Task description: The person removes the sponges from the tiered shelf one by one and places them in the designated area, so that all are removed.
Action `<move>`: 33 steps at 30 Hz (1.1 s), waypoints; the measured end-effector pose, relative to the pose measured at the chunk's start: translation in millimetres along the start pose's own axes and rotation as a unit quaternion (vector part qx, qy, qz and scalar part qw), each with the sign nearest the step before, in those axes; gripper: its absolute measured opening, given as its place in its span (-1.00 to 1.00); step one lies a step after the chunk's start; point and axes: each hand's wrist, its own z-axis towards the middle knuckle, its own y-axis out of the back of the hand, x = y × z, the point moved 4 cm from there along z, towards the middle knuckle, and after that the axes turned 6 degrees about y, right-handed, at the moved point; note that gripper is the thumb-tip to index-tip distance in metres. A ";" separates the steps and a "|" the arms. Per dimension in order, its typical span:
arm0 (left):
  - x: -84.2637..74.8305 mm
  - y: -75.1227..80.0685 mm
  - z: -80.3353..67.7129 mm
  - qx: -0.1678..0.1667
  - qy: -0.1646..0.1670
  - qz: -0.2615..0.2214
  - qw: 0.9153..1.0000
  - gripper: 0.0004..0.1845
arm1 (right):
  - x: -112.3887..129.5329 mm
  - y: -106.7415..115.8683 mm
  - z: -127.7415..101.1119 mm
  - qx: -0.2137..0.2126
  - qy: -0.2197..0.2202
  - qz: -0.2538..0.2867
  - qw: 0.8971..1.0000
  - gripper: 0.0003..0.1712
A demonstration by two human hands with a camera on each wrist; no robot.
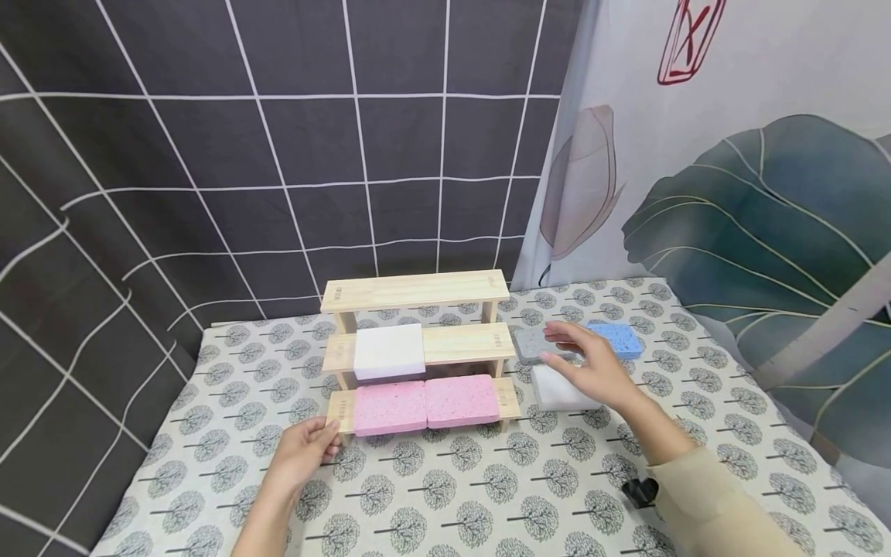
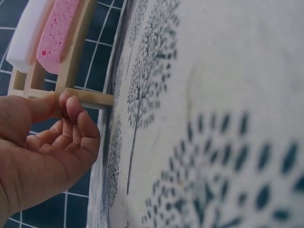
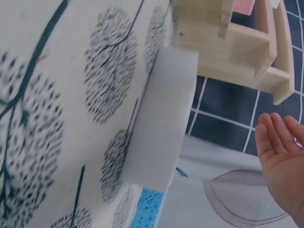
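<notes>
The lower left end of a three-tiered stepped rack of pale wood (image 1: 418, 288) is pinched by the left hand (image 1: 302, 450), with the thumb laid on top and the fingers curled below. At the right, the right hand (image 1: 597, 370) is held out over a flat grey rectangular slab (image 1: 531, 345), its fingers extended and parted from the thumb; nothing is gripped, and whether the slab is touched cannot be told. The step in hand is judged to be a reach among the pieces beside the rack while the rack is steadied. For a pick-up from here, the right hand would need to be lowered and its fingers closed on a slab's edges.

From left to right, a thick, smooth white rectangular block (image 1: 388, 350) is seen on the left part of the middle tier. On the lowest tier, two pink pitted sponges with rounded corners (image 1: 390, 408) are laid side by side, edges meeting. On the table covered with tree-printed cloth (image 1: 487, 514), the grey slab is partly hidden by the right hand; a second smooth white block (image 1: 559, 391) is placed nearer the viewer, and a blue speckled sponge (image 1: 619, 340) farthest right.
</notes>
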 end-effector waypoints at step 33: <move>-0.3 -0.7 -0.1 0.003 -0.006 -0.003 1.000 -0.65 | -3.5 -39.8 27.0 0.016 0.053 0.001 0.998 -0.39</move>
